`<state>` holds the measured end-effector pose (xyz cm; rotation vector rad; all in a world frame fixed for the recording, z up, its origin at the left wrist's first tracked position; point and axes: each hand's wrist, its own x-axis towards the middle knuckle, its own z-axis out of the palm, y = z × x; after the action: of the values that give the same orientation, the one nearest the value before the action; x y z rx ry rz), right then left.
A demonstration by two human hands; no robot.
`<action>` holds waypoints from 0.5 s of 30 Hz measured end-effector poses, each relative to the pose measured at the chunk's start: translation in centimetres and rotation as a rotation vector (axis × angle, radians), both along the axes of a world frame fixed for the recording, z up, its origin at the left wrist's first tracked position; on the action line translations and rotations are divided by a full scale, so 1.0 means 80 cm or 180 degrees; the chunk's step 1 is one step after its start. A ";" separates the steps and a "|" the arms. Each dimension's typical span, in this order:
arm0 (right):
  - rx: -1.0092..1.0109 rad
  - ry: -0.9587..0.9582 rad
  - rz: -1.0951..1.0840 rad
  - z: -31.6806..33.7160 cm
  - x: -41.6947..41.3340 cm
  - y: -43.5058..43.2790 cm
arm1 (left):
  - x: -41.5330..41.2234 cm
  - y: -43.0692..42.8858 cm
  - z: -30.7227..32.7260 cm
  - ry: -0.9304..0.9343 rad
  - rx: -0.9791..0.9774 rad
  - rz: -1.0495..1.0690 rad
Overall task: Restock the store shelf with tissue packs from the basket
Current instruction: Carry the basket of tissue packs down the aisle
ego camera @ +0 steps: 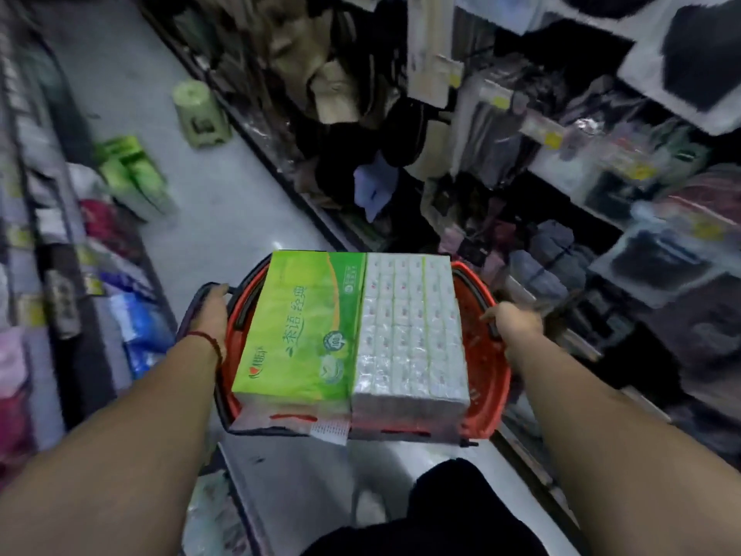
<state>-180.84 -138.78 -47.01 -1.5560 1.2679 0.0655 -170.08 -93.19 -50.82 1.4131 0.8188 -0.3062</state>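
A red basket (pixel 483 367) hangs in front of me over the aisle floor, held from both sides. My left hand (pixel 210 311) grips its left rim and dark handle. My right hand (pixel 515 321) grips the right rim. Two big tissue packs lie on top of the basket, side by side: a green pack (pixel 298 327) on the left and a clear-wrapped white multi-pack (pixel 411 331) on the right. They hide most of the basket's inside. More green tissue packs (pixel 134 178) stand on the floor by the left shelf.
Shelves line both sides of a narrow aisle: the left shelf (pixel 44 242) with coloured packets, the right shelf (pixel 601 218) with dark bagged goods. A pale green stool (pixel 199 114) stands on the floor further down. The view is blurred.
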 end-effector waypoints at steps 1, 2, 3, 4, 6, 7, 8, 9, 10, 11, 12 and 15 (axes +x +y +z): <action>-0.0010 -0.0089 0.0170 0.006 0.041 0.024 | 0.014 0.018 0.015 -0.0018 -0.0002 0.0143; -0.0007 -0.0161 0.0284 0.005 0.085 0.044 | 0.031 0.039 0.021 0.0013 0.0075 0.0243; 0.0001 -0.0227 0.0374 0.001 0.127 0.063 | 0.050 0.063 0.027 0.0052 0.0068 0.0439; 0.0039 -0.0178 0.0470 0.000 0.169 0.084 | 0.067 0.084 0.043 -0.0026 0.0093 0.0584; 0.0120 -0.0260 0.0587 0.004 0.252 0.128 | 0.106 0.116 0.071 -0.0281 0.0073 0.0950; 0.0111 -0.0314 0.0685 0.003 0.293 0.148 | 0.123 0.125 0.083 -0.0394 0.0016 0.1055; 0.0079 -0.0348 0.0849 0.007 0.336 0.169 | 0.143 0.134 0.090 -0.0474 0.0126 0.1152; 0.0090 -0.0386 0.0985 0.010 0.368 0.185 | 0.156 0.140 0.100 -0.0519 0.0106 0.1171; 0.0076 -0.0435 0.1132 0.015 0.407 0.204 | 0.176 0.159 0.097 -0.0613 0.0193 0.1277; 0.0061 -0.0420 0.1348 0.021 0.453 0.227 | 0.200 0.181 0.098 -0.0573 0.0187 0.1442; 0.0003 -0.0395 0.1478 0.027 0.494 0.247 | 0.219 0.198 0.101 -0.0596 0.0144 0.1619; 0.0099 -0.0502 0.1609 0.057 0.614 0.313 | 0.288 0.256 0.127 -0.0670 0.0112 0.2016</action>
<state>-131.71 -113.75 -42.42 -1.7840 0.7264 0.2775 -147.01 -72.71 -40.69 1.1242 1.0483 0.3381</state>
